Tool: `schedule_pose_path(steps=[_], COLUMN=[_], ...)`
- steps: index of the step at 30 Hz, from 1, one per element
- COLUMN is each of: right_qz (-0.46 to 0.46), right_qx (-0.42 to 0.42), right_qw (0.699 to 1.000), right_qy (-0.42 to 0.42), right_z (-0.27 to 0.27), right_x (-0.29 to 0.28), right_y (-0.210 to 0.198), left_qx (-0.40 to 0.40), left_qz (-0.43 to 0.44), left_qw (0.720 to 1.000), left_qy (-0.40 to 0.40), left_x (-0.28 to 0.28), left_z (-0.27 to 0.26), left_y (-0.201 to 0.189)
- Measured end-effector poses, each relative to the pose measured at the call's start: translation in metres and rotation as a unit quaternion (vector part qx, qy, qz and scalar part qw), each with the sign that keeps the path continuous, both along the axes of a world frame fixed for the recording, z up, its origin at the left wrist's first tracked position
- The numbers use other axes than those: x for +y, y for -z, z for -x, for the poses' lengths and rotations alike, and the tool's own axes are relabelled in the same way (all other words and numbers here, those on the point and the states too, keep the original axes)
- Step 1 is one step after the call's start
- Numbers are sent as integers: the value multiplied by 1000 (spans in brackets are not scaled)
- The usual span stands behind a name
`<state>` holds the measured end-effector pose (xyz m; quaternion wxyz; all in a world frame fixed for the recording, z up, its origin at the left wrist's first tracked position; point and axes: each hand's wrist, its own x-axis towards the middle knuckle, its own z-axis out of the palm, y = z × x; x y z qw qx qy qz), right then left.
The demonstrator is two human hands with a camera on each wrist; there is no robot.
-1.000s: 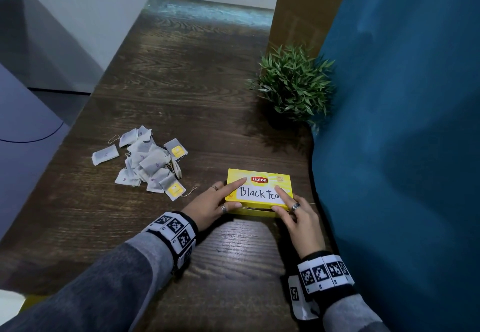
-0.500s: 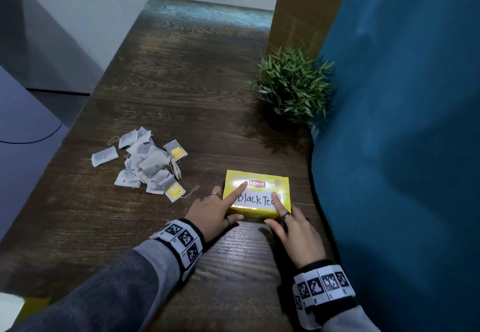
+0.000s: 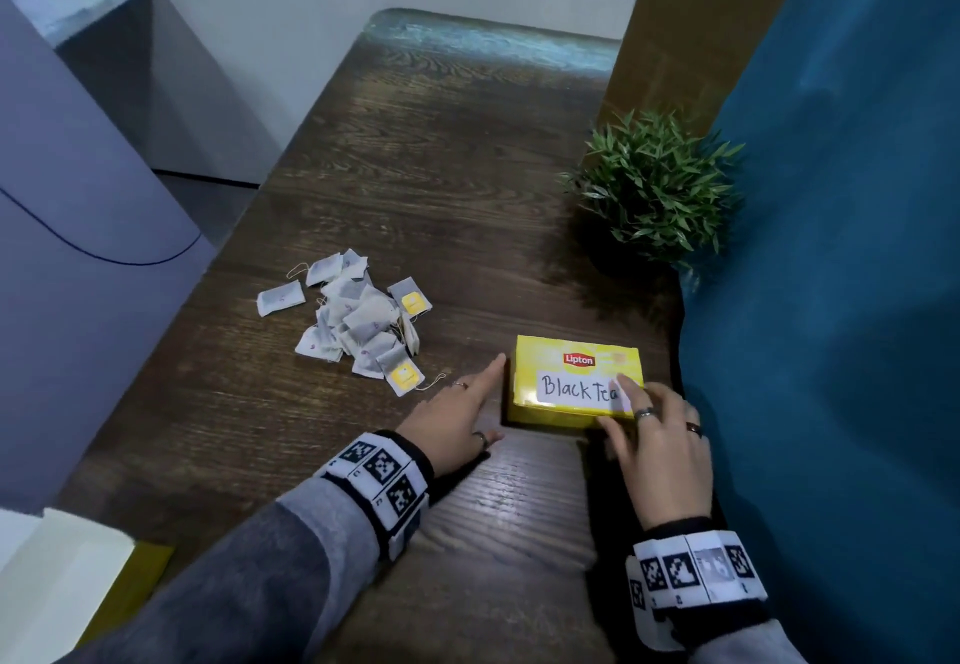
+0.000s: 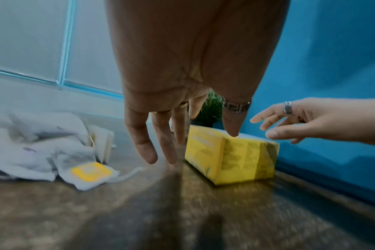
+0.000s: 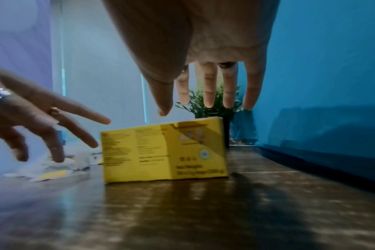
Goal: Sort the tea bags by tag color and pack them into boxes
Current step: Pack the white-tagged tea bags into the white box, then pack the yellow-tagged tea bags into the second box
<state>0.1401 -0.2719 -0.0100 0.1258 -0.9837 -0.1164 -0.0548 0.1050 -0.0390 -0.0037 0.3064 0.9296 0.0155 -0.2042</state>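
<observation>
Hovering by the yellow box (image 3: 574, 382), your left hand (image 3: 449, 421) and right hand (image 3: 657, 442) keep a wide, empty grip — tea bags (image 3: 358, 323) at ten o'clock on the desk (image 3: 441, 185).

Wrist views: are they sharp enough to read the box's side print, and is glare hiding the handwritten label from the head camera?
Left wrist view: motion-blurred, print on the yellow box unreadable. Right wrist view: softer blur, print still illegible, reflections streak the table. Head view: sharp, a little glare, "Black Tea" readable, though the right hand covers the label's end.
</observation>
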Motion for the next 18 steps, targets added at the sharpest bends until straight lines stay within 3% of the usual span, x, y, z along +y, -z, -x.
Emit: schedule_pose_path(steps=[6, 10, 13, 18], right_qz=[-77, -120, -158, -71], right_qx=[-64, 51, 196, 320], right_qw=[990, 967, 919, 854], right_qy=[-102, -217, -304, -404], right_z=[31, 51, 72, 114], right_x=[65, 135, 195, 301], right_y=[-29, -44, -53, -52], left_qx=[-71, -95, -96, -32], left_qz=[20, 4, -30, -94], left_qw=[995, 991, 986, 980], left_qy=[-61, -99, -129, -174], left_x=[60, 130, 187, 270], left_z=[17, 34, 59, 111], left_y=[-64, -120, -155, -169])
